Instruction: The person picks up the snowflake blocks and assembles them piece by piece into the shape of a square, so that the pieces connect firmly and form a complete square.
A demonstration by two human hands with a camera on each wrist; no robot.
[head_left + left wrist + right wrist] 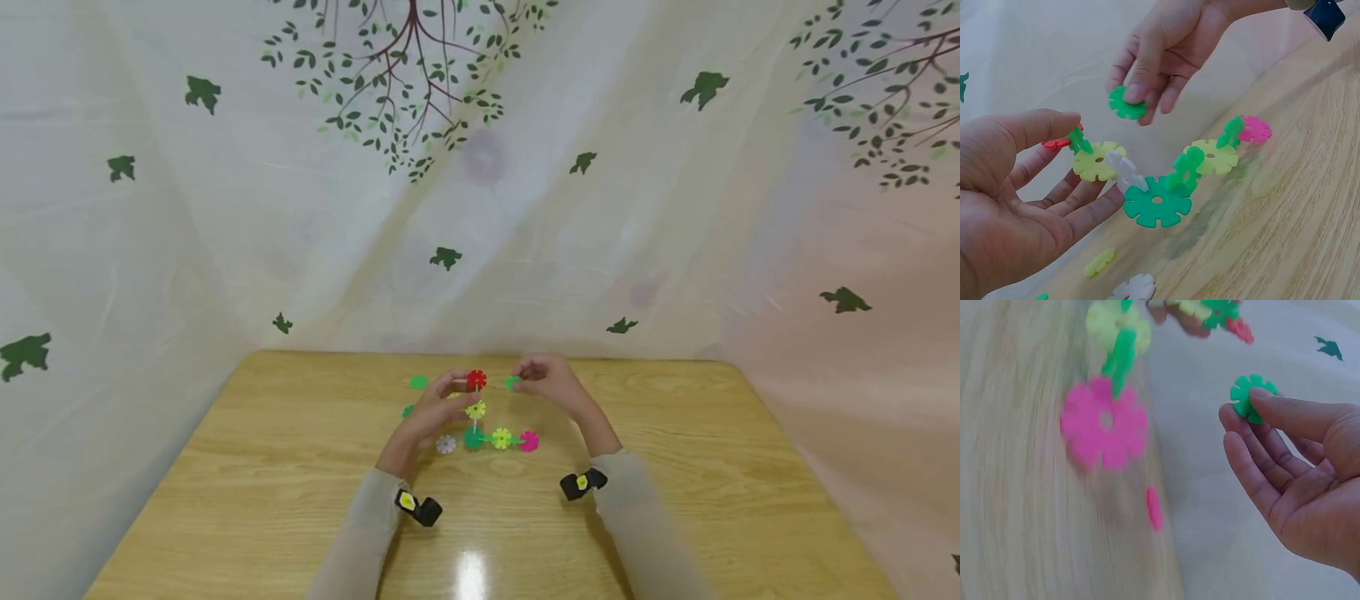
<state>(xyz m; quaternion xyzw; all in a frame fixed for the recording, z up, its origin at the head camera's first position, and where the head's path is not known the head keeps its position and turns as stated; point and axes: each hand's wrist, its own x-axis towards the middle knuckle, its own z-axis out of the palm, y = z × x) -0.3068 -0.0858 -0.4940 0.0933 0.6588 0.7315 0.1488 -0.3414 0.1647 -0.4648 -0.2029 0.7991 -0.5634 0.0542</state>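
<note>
My left hand (431,417) holds an L-shaped chain of interlocking plastic snowflake discs near one end. In the left wrist view its thumb presses by a red disc (1056,143) and a small green one, with fingers beneath. From there the chain runs through a yellow disc (1097,164) and a white disc (1125,172) to a teal corner disc (1147,212). The other arm leads through green and yellow discs to a pink disc (1255,129). Apart from the chain, my right hand (553,387) pinches a single green disc (1246,394) between thumb and fingers.
Loose discs lie on the wooden table (270,467): a white disc (446,444), a green disc (418,382), a yellow disc (1099,262) and a pink disc (1154,508). A printed cloth (510,217) hangs behind the table's far edge.
</note>
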